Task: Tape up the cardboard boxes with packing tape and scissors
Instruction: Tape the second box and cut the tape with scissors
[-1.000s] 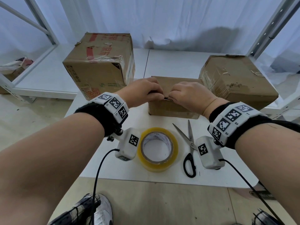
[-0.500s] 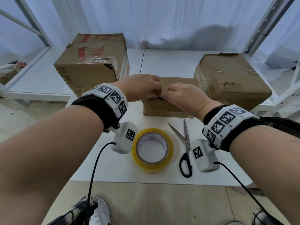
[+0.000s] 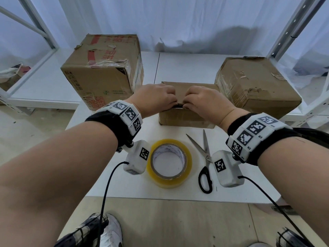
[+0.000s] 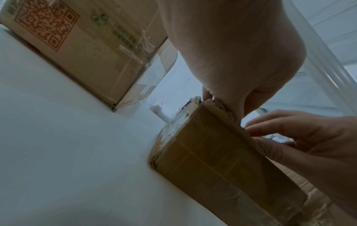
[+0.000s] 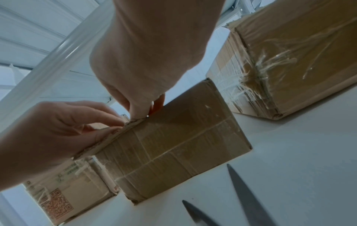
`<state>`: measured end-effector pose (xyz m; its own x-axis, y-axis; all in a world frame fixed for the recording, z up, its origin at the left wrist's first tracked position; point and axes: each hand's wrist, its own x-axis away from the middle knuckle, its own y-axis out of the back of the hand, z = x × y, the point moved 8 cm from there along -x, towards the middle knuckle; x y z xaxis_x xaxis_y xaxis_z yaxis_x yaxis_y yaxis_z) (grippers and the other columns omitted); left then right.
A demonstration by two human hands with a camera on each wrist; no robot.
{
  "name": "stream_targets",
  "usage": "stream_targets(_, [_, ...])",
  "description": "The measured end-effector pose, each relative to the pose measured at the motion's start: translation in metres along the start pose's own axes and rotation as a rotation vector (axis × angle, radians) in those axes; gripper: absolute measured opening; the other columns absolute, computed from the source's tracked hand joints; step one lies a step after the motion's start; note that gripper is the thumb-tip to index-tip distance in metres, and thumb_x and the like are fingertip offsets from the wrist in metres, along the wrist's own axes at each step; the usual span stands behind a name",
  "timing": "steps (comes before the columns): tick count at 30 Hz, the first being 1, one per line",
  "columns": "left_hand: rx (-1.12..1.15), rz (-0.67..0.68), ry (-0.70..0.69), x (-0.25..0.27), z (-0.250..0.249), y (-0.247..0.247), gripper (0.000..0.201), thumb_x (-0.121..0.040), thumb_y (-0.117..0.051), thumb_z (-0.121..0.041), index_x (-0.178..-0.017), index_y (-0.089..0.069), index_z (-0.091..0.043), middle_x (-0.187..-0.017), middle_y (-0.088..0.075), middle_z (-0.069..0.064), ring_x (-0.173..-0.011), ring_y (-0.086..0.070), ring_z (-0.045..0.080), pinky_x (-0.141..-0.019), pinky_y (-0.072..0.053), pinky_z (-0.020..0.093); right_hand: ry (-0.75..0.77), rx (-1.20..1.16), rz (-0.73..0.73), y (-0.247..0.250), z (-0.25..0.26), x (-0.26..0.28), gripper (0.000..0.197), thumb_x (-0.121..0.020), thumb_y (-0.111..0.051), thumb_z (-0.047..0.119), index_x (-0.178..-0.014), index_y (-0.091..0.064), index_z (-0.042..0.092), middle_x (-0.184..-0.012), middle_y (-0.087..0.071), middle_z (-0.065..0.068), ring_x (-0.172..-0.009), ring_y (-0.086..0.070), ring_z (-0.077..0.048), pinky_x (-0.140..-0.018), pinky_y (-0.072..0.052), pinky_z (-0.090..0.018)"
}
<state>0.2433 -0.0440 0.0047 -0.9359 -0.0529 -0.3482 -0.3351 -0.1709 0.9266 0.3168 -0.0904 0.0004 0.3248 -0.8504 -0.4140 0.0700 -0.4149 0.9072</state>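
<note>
Unmoved since earlier: left hand (image 3: 156,98) and right hand (image 3: 204,102), fingers (image 5: 108,117) curled, pinching flap edges of small box (image 3: 185,118), mid-surface (image 3: 124,184). Seam apparently closing. Advice: press flaps flush before fetching tape roll (image 3: 169,163), scissors (image 3: 204,157).

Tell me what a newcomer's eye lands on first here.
Both hands, left hand and right hand, meet on the near top edge of the small cardboard box at the table's middle, fingers curled over its flaps. Nearer the person lie a yellowish tape roll and open scissors, untouched.
</note>
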Motion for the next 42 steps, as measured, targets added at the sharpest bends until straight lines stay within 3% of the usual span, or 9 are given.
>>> stream_targets(4, [0.019,-0.03,0.023,0.002,0.0,0.004,0.042,-0.092,-0.038,-0.031,-0.083,-0.073,-0.009,-0.081,-0.067,0.008,-0.066,-0.065,0.027,-0.048,-0.054,0.031,-0.115,0.017,0.168,-0.012,-0.007,-0.007,0.023,-0.094,-0.059,0.024,-0.098,-0.071,0.004,-0.102,-0.063,-0.012,-0.089,-0.062,-0.032,-0.064,-0.05,-0.038])
stream_targets(10, [0.056,-0.067,0.072,0.003,0.001,0.007,0.041,-0.091,-0.04,-0.031,-0.084,-0.074,-0.009,-0.081,-0.067,0.007,-0.067,-0.065,0.027,-0.049,-0.053,0.031,0.029,0.093,0.015,-0.004,0.006,-0.007,0.024,-0.09,-0.053,0.018,-0.077,-0.068,0.004,-0.074,-0.063,-0.012,-0.059,-0.061,-0.031,-0.041,-0.049,-0.033])
stream_targets(16, [0.077,-0.1,0.059,0.005,0.0,0.005,0.038,-0.09,-0.043,-0.03,-0.085,-0.075,-0.01,-0.081,-0.068,0.008,-0.067,-0.065,0.028,-0.05,-0.055,0.034,0.042,0.065,-0.039,0.006,0.012,-0.004,0.028,-0.09,-0.05,0.02,-0.075,-0.07,0.009,-0.073,-0.065,-0.006,-0.058,-0.06,-0.026,-0.036,-0.044,-0.029])
stream_targets(20, [0.303,-0.025,0.23,0.011,0.018,0.002,0.038,-0.094,-0.046,-0.034,-0.099,-0.073,-0.008,-0.096,-0.068,0.008,-0.083,-0.064,0.025,-0.073,-0.055,0.042,0.033,0.007,-0.083,0.01,0.013,-0.005,0.032,-0.09,-0.047,0.024,-0.077,-0.072,0.011,-0.076,-0.068,-0.004,-0.061,-0.062,-0.025,-0.038,-0.046,-0.029])
stream_targets(26, [0.56,0.114,0.404,0.039,0.031,-0.008,0.042,-0.089,-0.057,-0.05,-0.109,-0.07,-0.016,-0.126,-0.059,-0.002,-0.115,-0.052,0.01,-0.101,-0.039,0.028,-0.109,-0.107,-0.063,0.004,0.001,-0.006,0.025,-0.092,-0.054,0.025,-0.084,-0.075,0.014,-0.087,-0.069,-0.002,-0.077,-0.064,-0.024,-0.055,-0.053,-0.035])
stream_targets(30, [0.581,0.109,0.466,0.04,0.031,-0.01,0.015,-0.087,-0.066,-0.031,-0.095,-0.069,-0.019,-0.121,-0.058,-0.005,-0.112,-0.054,0.011,-0.1,-0.038,0.022,-0.396,-0.494,-0.001,-0.004,-0.021,0.004,0.021,-0.095,-0.058,0.021,-0.092,-0.075,0.008,-0.096,-0.064,0.003,-0.091,-0.057,-0.014,-0.086,-0.049,-0.035])
stream_targets(33, [0.682,0.061,0.592,0.039,0.037,-0.011,0.008,-0.09,-0.063,-0.026,-0.086,-0.065,-0.02,-0.114,-0.059,-0.006,-0.106,-0.054,0.007,-0.091,-0.032,0.006,-0.563,-0.641,0.005,-0.004,-0.03,0.014,0.026,-0.095,-0.057,0.027,-0.09,-0.074,0.008,-0.099,-0.062,0.006,-0.096,-0.057,-0.014,-0.091,-0.047,-0.033])
stream_targets(37, [0.774,0.045,0.75,0.04,0.044,-0.021,0.014,-0.089,-0.065,-0.031,-0.083,-0.062,-0.019,-0.116,-0.053,0.001,-0.108,-0.05,0.013,-0.098,-0.037,0.027,-0.601,-0.604,0.057,-0.009,-0.033,0.018,0.02,-0.086,-0.068,0.033,-0.082,-0.07,0.013,-0.099,-0.06,0.005,-0.098,-0.055,-0.017,-0.092,-0.047,-0.039])
stream_targets(42, [0.972,0.021,0.935,0.044,0.047,-0.033,0.017,-0.085,-0.07,-0.027,-0.081,-0.056,-0.02,-0.096,-0.057,0.003,-0.086,-0.052,0.015,-0.079,-0.045,0.026,-0.681,-0.466,0.092,-0.013,-0.036,0.016,0.01,-0.086,-0.065,0.039,-0.082,-0.062,0.03,-0.099,-0.051,0.007,-0.105,-0.047,-0.017,-0.101,-0.036,-0.043])
